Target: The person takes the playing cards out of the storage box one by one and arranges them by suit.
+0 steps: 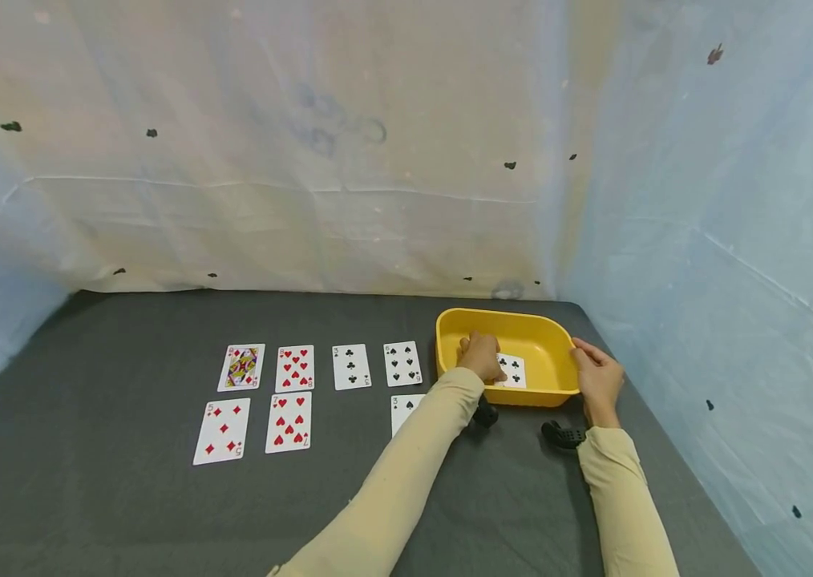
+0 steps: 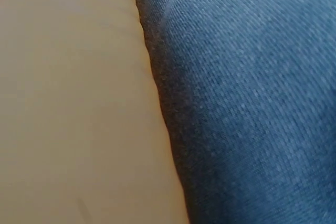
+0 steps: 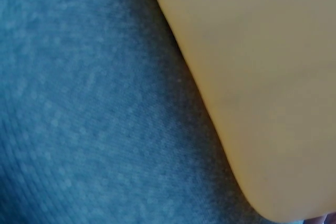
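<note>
A yellow plastic tub (image 1: pixel 539 327) stands at the right of the dark cloth. My left hand (image 1: pixel 480 357) reaches inside it over the near wall. There it touches a club playing card (image 1: pixel 513 372), covering the card's left part; the fingertips are hidden. At the tub's right end my right hand (image 1: pixel 600 383) pinches the rim between thumb and fingers. Both wrist views show only the tub's outer wall (image 2: pixel 79 103) close up beside the cloth; in the right wrist view a bit of fingers (image 3: pixel 317 219) shows under the wall (image 3: pixel 273 103).
Face-up playing cards lie left of the tub in columns by suit: a diamond face card (image 1: pixel 241 368) above the five of diamonds (image 1: pixel 222 430), hearts (image 1: pixel 289 422), a club card (image 1: pixel 352 367), spades (image 1: pixel 402 364). My left sleeve (image 1: pixel 406 473) partly covers a lower spade card (image 1: pixel 402 409). Plastic-sheet walls (image 1: pixel 305 232) enclose the table.
</note>
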`<state>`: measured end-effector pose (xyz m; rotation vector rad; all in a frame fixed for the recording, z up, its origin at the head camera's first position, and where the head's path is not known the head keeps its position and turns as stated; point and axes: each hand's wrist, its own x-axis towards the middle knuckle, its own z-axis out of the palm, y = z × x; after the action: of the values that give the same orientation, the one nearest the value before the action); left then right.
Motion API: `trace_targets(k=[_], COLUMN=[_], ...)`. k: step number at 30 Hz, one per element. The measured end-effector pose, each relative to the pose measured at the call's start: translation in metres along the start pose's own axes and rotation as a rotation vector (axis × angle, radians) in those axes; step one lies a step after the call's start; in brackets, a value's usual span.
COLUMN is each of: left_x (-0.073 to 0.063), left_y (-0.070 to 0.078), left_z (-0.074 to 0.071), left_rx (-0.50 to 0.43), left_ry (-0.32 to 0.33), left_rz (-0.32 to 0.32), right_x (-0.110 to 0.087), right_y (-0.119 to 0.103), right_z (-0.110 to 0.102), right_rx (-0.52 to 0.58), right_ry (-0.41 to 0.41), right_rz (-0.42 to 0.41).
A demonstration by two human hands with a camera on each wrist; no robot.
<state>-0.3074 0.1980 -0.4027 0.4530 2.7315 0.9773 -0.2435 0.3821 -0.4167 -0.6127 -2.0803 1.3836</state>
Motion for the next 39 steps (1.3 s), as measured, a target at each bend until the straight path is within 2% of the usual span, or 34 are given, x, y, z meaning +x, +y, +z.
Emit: trace_targets(k=[5,12,16,22,29,33,39], left_x=[-0.002,-0.005,-0.005,-0.007,-0.014,-0.018,-0.025], left_y=[0.002,0.002,0.001,0.002,0.005,0.005,0.001], left_z=[-0.005,-0.009,-0.012,-0.018,-0.032,-0.043,-0.059], left_rx=[-0.048,-0.288,-0.328,-0.409,-0.501,-0.553,-0.678], left_ry=[0.037,0.071,0.099,0.105,0.141,0.139,0.075], left_rz=[0.036,0.074,0.073,0.049,0.089,0.12,0.163], right_x=[0.0,0.001,0.0,-0.001,-0.001,-0.001,-0.001], right_y=[0.0,-0.001,-0.003,-0.003,0.001,0.001,-0.002], right_z=[0.0,0.0,-0.001,-0.001,-0.002,-0.002,-0.003], right_rx=[0.014,0.041,0.036,-0.002,-0.015,-0.001,0.016], right_ry=[0.0,0.0,-0.001,-0.004,-0.01,-0.016,-0.022], right_rz=[-0.003,0.007,0.005,-0.009,-0.005,-0.007,-0.027])
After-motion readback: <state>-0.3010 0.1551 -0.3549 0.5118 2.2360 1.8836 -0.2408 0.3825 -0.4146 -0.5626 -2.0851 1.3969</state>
